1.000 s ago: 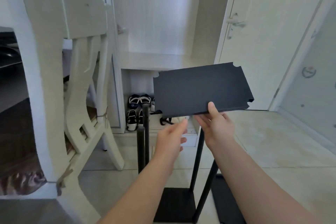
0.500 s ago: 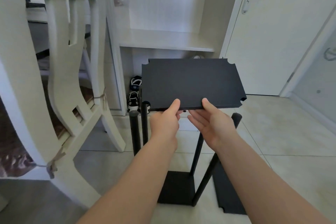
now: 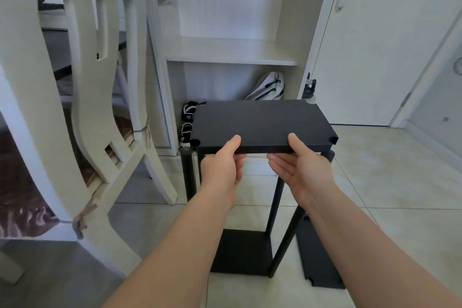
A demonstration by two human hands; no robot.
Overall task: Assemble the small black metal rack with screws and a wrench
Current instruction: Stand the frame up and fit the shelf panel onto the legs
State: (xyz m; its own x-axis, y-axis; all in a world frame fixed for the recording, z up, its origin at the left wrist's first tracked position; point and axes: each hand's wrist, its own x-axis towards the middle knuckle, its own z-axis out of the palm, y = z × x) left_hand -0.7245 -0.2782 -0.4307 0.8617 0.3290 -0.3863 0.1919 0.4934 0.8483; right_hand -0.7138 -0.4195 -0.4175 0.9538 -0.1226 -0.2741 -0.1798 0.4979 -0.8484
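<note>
One wide-angle view only, worn on the person's head, looks forward and down at close range onto the black shelf panel (image 3: 262, 120), facing the white cabinet (image 3: 232, 57) and door (image 3: 375, 57) beyond the tiled floor (image 3: 375, 182).

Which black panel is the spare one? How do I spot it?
Start at the white door and look down to the tiled floor before it. Right of the base panel, the spare panel lies flat on the tiles. Unlike the base panel, no posts stand on it, and unlike the top panel, neither the left hand nor the right hand holds it.
</note>
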